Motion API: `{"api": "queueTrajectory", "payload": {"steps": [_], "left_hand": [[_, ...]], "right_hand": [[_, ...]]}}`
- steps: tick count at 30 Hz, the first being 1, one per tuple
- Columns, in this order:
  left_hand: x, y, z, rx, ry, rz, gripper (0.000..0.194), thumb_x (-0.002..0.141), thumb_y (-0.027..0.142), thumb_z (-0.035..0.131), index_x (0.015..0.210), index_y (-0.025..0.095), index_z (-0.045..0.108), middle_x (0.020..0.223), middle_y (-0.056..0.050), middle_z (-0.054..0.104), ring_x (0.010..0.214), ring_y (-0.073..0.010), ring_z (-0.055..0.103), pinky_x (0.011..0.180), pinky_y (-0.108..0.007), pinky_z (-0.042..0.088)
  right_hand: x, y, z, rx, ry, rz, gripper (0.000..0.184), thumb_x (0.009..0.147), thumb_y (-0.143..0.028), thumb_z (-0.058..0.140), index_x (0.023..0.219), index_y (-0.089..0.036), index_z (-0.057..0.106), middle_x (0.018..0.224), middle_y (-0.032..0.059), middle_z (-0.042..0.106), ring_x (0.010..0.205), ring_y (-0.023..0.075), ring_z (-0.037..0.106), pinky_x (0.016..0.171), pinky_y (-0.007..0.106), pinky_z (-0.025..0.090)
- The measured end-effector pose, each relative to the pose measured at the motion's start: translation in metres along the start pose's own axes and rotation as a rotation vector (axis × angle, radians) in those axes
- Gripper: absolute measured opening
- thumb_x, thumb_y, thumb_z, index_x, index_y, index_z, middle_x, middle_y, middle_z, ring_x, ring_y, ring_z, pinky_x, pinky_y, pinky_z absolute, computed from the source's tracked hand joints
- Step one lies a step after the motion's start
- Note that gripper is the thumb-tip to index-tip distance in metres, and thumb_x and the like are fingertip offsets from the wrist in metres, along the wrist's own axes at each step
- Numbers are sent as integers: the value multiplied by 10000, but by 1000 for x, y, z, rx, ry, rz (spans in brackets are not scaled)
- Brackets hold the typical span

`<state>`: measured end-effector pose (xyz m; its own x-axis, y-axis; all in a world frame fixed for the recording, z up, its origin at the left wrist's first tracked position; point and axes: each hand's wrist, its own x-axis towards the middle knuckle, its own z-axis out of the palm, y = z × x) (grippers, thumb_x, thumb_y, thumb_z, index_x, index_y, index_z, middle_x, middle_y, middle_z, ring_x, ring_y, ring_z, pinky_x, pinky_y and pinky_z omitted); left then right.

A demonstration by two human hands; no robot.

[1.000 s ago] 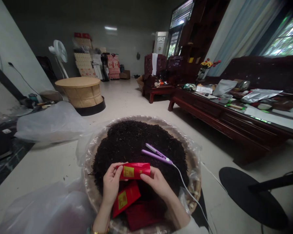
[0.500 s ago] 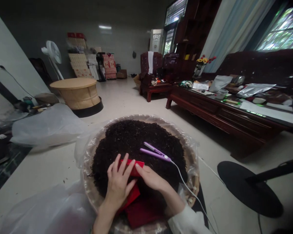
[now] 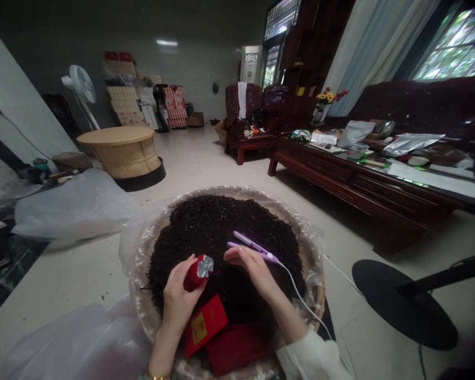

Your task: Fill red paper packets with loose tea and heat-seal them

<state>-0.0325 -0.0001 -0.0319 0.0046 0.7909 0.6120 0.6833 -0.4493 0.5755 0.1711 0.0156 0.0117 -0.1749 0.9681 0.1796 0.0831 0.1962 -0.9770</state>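
Since the earlier frame, the right hand (image 3: 251, 266) has moved off the red packet (image 3: 193, 274), which is now turning its silvery end toward the right of the frame. The left hand (image 3: 178, 298) alone is holding it at lower centre, above the dark leaves (image 3: 221, 219) in the basket (image 3: 312, 258), probably gripping the sides so that this end is staying exposed. Its fingers are curving around the far side while the thumb is pressing from the near side. The right fingers are lying close together, slightly bent, holding nothing; whether they are touching the purple tool (image 3: 271, 257) behind them, I cannot tell. That tool is resting on the leaves, likely for easy reach. A second red packet (image 3: 208, 323) is lying below the hands, beside a darker red item (image 3: 237, 348), seemingly kept handy.
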Motion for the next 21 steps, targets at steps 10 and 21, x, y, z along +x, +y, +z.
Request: {"api": "queueTrajectory", "payload": {"steps": [10,21], "left_hand": [[2,2,0,-16,51,-121,430,746,343,683,1149,222,593,1123,-80,653,1021,-239,597,931,-407,485],[6,0,-6,-47,82,-178,460,745,366,668,1173,225,576,1143,-81,632,1001,-241,611,908,-390,500]], "right_hand": [[15,35,-13,-940,-141,42,760,854,-577,484,1426,-96,345,1485,225,297,1394,368,208,1099,554,219],[40,16,57,-1078,-374,-147,589,831,-461,557,1349,-201,453,1466,171,357,1337,364,301,1002,549,320]]}}
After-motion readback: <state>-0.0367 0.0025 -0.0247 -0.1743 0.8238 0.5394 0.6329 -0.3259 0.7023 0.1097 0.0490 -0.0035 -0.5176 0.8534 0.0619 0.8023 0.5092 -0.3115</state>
